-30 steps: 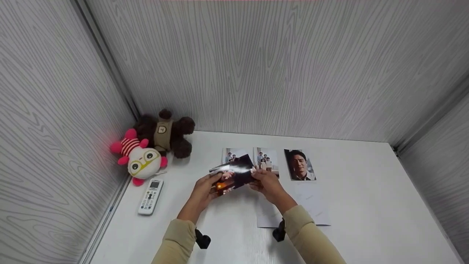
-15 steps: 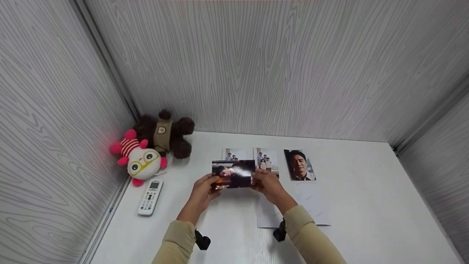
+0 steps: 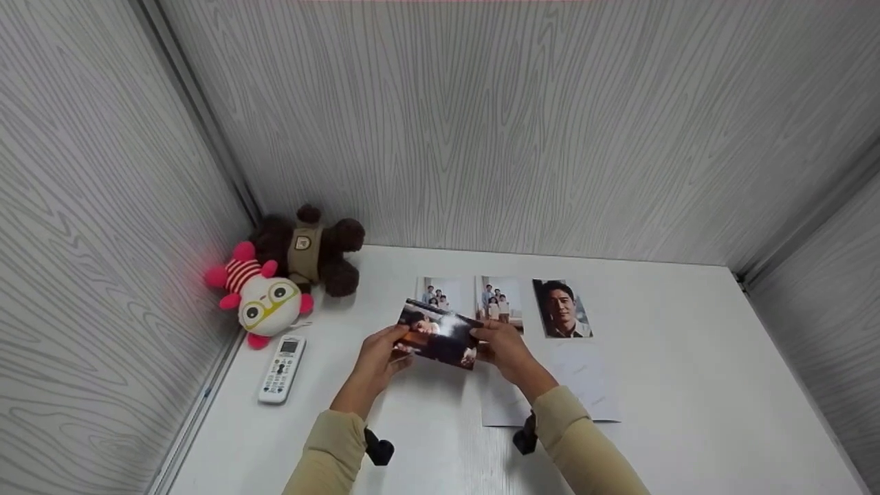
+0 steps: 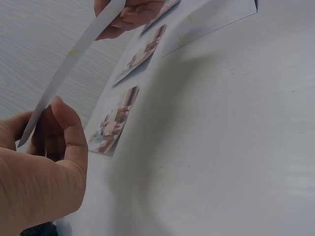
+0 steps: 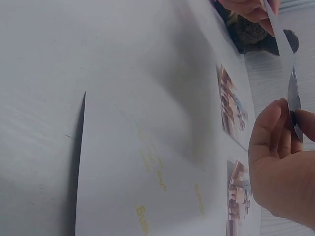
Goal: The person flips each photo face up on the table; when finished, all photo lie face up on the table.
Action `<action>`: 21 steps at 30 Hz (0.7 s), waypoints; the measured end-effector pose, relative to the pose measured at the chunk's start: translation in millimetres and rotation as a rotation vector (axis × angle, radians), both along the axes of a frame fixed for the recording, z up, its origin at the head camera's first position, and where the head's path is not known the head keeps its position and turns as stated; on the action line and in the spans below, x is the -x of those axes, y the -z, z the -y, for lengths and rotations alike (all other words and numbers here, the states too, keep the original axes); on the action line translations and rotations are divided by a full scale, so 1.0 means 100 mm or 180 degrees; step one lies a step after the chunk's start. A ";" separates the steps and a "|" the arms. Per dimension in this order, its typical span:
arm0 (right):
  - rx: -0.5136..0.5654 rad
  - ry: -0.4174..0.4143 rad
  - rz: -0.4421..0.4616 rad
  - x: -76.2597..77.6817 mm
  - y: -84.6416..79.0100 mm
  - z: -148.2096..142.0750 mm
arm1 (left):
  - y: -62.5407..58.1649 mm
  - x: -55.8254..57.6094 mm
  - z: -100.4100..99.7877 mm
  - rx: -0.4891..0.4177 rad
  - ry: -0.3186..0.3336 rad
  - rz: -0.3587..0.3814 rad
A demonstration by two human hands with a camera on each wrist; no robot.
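Note:
Both hands hold a glossy dark photo [image 3: 440, 337] above the white table, in the middle of the head view. My left hand [image 3: 377, 354] pinches its left edge, thumb on the picture side. At the opposite edge, my right hand [image 3: 510, 352] pinches it the same way. The photo slants down to the right, and its pale back [image 4: 74, 54] faces the left wrist camera, slightly bowed. Behind it lie two family group photos, the left one [image 3: 434, 292] partly covered by the held photo, the other [image 3: 500, 299] partly behind the right hand.
A portrait photo [image 3: 564, 309] lies to the right of the family photos. White paper with faint yellow print [image 3: 584, 392] lies under the right forearm. At left are a white remote control [image 3: 282, 370], a pink-and-white plush toy [image 3: 271, 306] and a brown plush toy [image 3: 306, 251]. Patterned walls [image 3: 447, 124] enclose the table.
The held photo has turned clockwise: its right end was raised, then it was level, and now it slopes down to the right. Both hands stay in nearly the same place.

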State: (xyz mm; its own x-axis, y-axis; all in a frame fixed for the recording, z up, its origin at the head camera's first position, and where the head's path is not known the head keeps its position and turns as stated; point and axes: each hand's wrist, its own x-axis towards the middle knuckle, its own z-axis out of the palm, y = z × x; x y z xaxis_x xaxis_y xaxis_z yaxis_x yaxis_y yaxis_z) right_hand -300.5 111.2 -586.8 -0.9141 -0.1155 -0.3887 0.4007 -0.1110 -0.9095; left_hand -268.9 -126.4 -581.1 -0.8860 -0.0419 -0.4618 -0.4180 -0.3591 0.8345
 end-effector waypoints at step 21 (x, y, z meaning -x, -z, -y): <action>0.0060 -0.0297 -0.0019 -0.08 0.04 0.03 | 0.04 -0.02 -0.11 0.0048 -0.0046 -0.0079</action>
State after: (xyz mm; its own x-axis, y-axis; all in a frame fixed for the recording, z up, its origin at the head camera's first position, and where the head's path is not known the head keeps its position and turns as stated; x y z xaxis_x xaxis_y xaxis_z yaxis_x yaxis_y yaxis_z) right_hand -292.9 108.6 -590.9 -0.9014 -0.2073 -0.3802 0.4046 -0.0905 -0.9100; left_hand -267.3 -115.9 -585.6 -0.8964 -0.0615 -0.4389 -0.3920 -0.3523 0.8498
